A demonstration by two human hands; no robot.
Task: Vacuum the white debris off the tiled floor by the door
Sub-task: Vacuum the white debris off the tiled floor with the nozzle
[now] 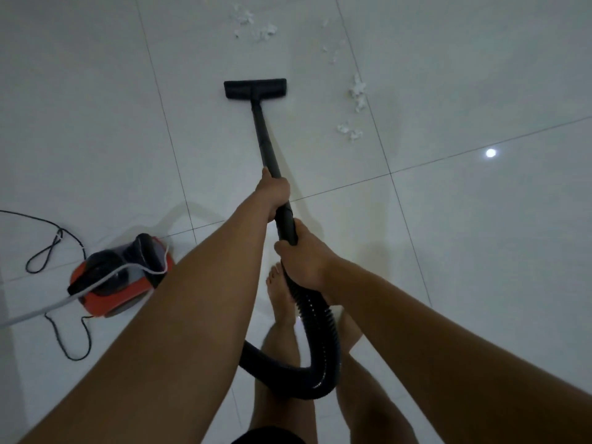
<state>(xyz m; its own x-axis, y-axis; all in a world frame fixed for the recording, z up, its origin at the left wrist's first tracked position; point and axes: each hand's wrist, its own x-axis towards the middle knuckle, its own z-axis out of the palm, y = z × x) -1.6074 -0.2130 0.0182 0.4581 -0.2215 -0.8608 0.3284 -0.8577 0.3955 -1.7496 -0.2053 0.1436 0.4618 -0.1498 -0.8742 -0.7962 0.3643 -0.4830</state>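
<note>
Around wand (267,145) — left fingers (281,189), right fingers (286,249); debris (357,91) well ahead.

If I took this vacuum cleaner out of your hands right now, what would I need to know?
Hands: left hand grips the black tube nearer the head; right hand grips its end where the hose joins.
Things: floor head sits on the tiled floor, touching no debris. The vacuum body stands on the left.
Done: nothing I can confirm.
Left: white debris ahead of the head, plus more clumps to its right.
</note>
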